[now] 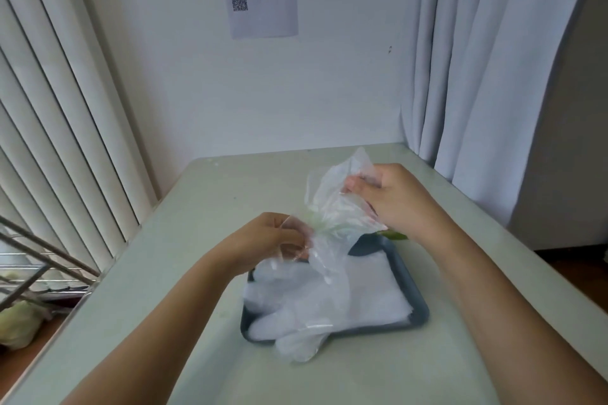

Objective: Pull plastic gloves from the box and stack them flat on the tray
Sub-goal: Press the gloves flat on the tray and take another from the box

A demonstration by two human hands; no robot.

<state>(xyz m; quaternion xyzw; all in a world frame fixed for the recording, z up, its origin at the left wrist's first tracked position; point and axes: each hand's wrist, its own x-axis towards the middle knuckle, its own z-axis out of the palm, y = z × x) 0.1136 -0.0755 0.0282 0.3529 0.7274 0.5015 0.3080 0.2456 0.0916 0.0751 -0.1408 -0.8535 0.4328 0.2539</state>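
We pinch a crumpled clear plastic glove (332,207) with left hand (279,237) and right hand (394,197); next, spread it flat on the dark-grey tray (378,329).

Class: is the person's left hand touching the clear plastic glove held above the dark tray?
Touching. The head view shows the left hand pinching the clear plastic glove at its lower edge.

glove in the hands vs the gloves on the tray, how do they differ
The held glove is up in the air, pinched by the left hand and right hand; the stacked gloves lie on the tray. The held glove is crumpled and twisted; the stacked gloves lie mostly flat. Both are thin, clear plastic.
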